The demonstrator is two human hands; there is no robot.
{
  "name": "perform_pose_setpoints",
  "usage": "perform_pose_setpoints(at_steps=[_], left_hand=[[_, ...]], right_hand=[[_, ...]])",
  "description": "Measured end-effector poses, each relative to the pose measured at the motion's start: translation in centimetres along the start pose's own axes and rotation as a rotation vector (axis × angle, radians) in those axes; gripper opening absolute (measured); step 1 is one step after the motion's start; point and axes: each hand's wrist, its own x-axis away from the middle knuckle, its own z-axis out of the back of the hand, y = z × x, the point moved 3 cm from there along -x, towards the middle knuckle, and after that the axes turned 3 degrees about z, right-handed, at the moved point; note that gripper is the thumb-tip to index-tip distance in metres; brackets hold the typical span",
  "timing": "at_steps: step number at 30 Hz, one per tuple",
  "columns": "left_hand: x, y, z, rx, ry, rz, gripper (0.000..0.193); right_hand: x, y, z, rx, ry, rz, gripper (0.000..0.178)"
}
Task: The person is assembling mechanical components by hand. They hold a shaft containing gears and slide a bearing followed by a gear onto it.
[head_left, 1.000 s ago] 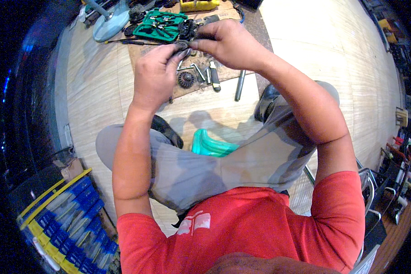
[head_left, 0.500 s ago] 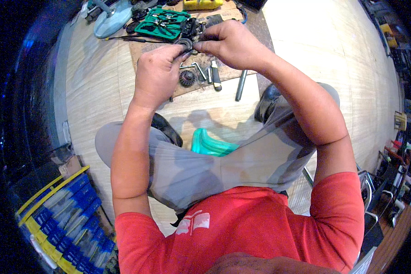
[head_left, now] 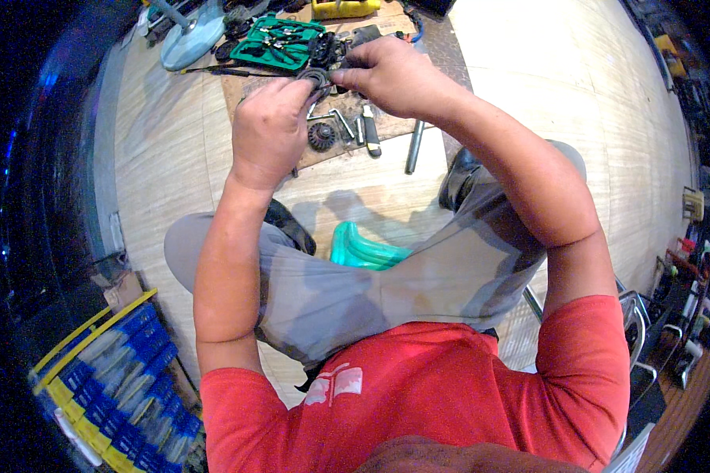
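Out over the work board, my left hand (head_left: pixel 270 132) is closed, thumb and fingers pinching a dark grey ring-shaped metal part (head_left: pixel 316 76). Close against the ring's right side, my right hand (head_left: pixel 398 79) has its thumb and fingertips pinched together. Whatever sits in that pinch is too small to make out. Below the hands a dark toothed gear (head_left: pixel 322 135) lies on the board, beside a bent hex key (head_left: pixel 342 123) and a utility knife (head_left: pixel 371 134) with a dark and pale handle. Dark machine parts (head_left: pixel 323 49) partly show just beyond my fingers.
A green case of pliers (head_left: pixel 276 43) lies open behind the stained board (head_left: pixel 446 67), near a yellow object (head_left: pixel 345 8). A metal tube (head_left: pixel 415 148) lies at right, a pale round base (head_left: pixel 191 46) at far left. Green plastic (head_left: pixel 363 248) shows between my legs; blue bins (head_left: pixel 130 370) stand lower left.
Both hands stay at the ring with nearly the same grip. The ring and the right fingertips have shifted very slightly left. The whole scene moved a little with the head.
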Motion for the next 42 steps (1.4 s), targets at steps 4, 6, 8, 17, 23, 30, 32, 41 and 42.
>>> perform_pose_setpoints(at_steps=[4,6,8,17,23,30,32,41,42], left_hand=[[0.0,-0.6,-0.6,0.244,-0.172,0.294,0.016],[0.2,-1.3,-0.9,0.496,-0.414,0.626,0.019],[0.6,-1.7,-0.9,0.639,-0.419,0.66,0.022],[0.2,-0.3,0.1,0.132,-0.097,0.146,0.012],[0.1,0.1,0.2,-0.035,-0.003,-0.005,0.011],[-0.1,0.4,0.0,-0.11,0.016,-0.048,0.014],[-0.1,0.4,-0.3,-0.106,0.003,-0.027,0.014],[0.0,-0.3,-0.7,0.056,-0.196,0.247,0.014],[0.0,-0.3,-0.7,0.056,-0.155,0.215,0.014]], right_hand=[[0.2,-0.2,-0.2,0.243,0.127,0.343,0.022],[0.7,0.1,-0.3,0.293,0.165,0.487,0.022],[1.0,-0.5,-0.2,0.288,0.131,0.511,0.019],[0.0,-0.1,0.0,-0.068,-0.05,0.011,0.02],[0.0,0.7,-0.6,-0.382,-0.12,-0.274,0.021],[0.2,0.4,0.1,-0.432,-0.099,-0.254,0.023],[0.1,0.9,0.0,-0.25,-0.022,-0.168,0.028],[0.5,0.4,-0.1,0.107,0.069,0.18,0.023],[0.1,1.0,-0.1,0.062,0.019,0.143,0.024]])
